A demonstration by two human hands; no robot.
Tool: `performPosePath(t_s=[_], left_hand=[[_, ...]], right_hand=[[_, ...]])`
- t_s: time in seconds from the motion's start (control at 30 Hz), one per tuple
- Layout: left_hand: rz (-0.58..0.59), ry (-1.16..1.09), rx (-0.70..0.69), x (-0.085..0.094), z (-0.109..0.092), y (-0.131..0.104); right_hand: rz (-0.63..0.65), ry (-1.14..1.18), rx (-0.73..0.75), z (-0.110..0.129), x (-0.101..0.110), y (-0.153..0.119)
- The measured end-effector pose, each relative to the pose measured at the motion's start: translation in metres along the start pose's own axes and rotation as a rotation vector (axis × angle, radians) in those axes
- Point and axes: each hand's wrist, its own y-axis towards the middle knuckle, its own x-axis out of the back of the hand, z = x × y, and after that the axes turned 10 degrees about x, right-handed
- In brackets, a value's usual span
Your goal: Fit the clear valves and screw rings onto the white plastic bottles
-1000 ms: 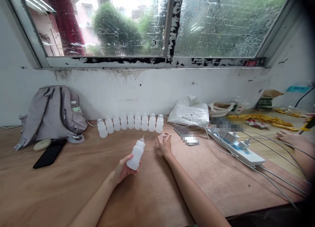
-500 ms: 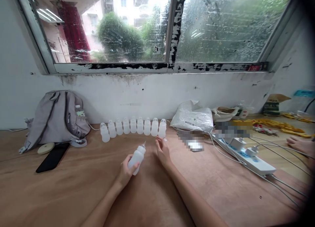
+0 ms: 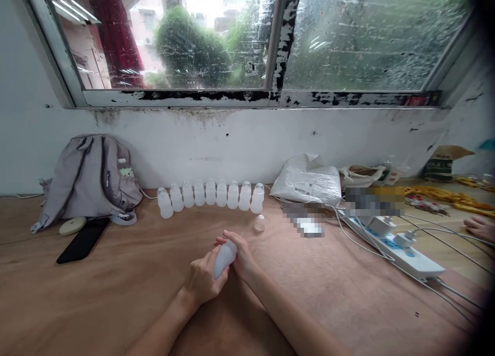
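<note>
A frosted white feeding bottle lies tilted between my two hands, above the wooden table. My left hand is wrapped round its body. Around the neck and top end closes my right hand, its fingers covering most of the nipple and collar. A clear cap rests on the table just beyond my right hand. Farther back, several similar white bottles with clear caps stand upright in a slightly curved row by the wall.
On the left, a grey backpack leans against the wall, with a black phone and a round cream disc before it. A plastic-wrapped package and a power strip with cables lie right. Another person's hand shows at the right edge.
My right hand has come back from beside the row and closed on the bottle's top, leaving the clear cap in view on the table. The bottle has tipped and is nearer me.
</note>
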Motion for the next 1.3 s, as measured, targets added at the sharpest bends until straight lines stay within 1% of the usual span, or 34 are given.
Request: performPosePath(t_s=[0.07,0.13,0.23,0.37,0.43,0.5,0.57,0.63,0.67,0.73,0.77,0.8,0.87,0.93,1.0,1.07,1.13,1.23,1.3], left_hand=[[0.003,-0.039,0.024,-0.001,-0.003,-0.001],[0.005,-0.063,0.041,-0.003,-0.006,-0.002],[0.006,-0.031,0.029,-0.005,-0.009,-0.001],[0.019,0.037,0.000,-0.005,-0.012,0.002],[0.029,0.010,0.003,-0.006,-0.012,0.003],[0.070,-0.107,0.085,-0.009,-0.011,0.005],[0.150,-0.319,0.243,-0.015,-0.008,0.005],[0.244,-0.555,0.396,-0.019,-0.007,0.005],[0.282,-0.651,0.441,-0.020,-0.006,0.004],[0.319,-0.777,0.472,-0.018,-0.007,0.005],[0.318,-0.811,0.469,-0.014,-0.007,0.005],[0.310,-0.832,0.456,-0.009,-0.008,0.006],[0.288,-0.841,0.417,0.004,-0.009,0.010],[0.293,-0.810,0.376,0.017,-0.007,0.016],[0.279,-0.762,0.377,0.026,-0.004,0.021],[0.276,-0.700,0.423,0.029,0.001,0.024],[0.301,-0.639,0.468,0.028,0.005,0.025],[0.344,-0.581,0.470,0.025,0.008,0.024],[0.375,-0.566,0.464,0.025,0.009,0.023]], right_hand=[[0.024,-0.048,0.005,0.002,0.000,-0.001],[0.008,-0.074,0.030,0.004,-0.001,-0.002],[-0.012,-0.068,0.045,0.006,0.000,0.000],[0.022,-0.054,0.049,0.004,0.002,0.003],[0.023,-0.047,0.053,0.004,0.003,0.004],[0.029,-0.023,0.034,0.007,0.002,0.003],[0.069,0.007,0.005,0.015,-0.001,0.000],[0.165,0.025,0.005,0.024,-0.006,-0.003],[0.228,0.024,0.016,0.028,-0.008,-0.004],[0.341,0.007,0.031,0.033,-0.009,-0.004],[0.371,-0.013,0.034,0.033,-0.006,-0.001],[0.374,-0.051,0.040,0.031,-0.003,0.002],[0.311,-0.166,0.080,0.026,0.008,0.012],[0.212,-0.275,0.134,0.022,0.020,0.023],[0.183,-0.265,0.131,0.020,0.028,0.030],[0.212,-0.198,0.119,0.022,0.031,0.032],[0.253,-0.156,0.122,0.024,0.029,0.030],[0.295,-0.163,0.135,0.025,0.027,0.026],[0.300,-0.179,0.158,0.025,0.028,0.027]])
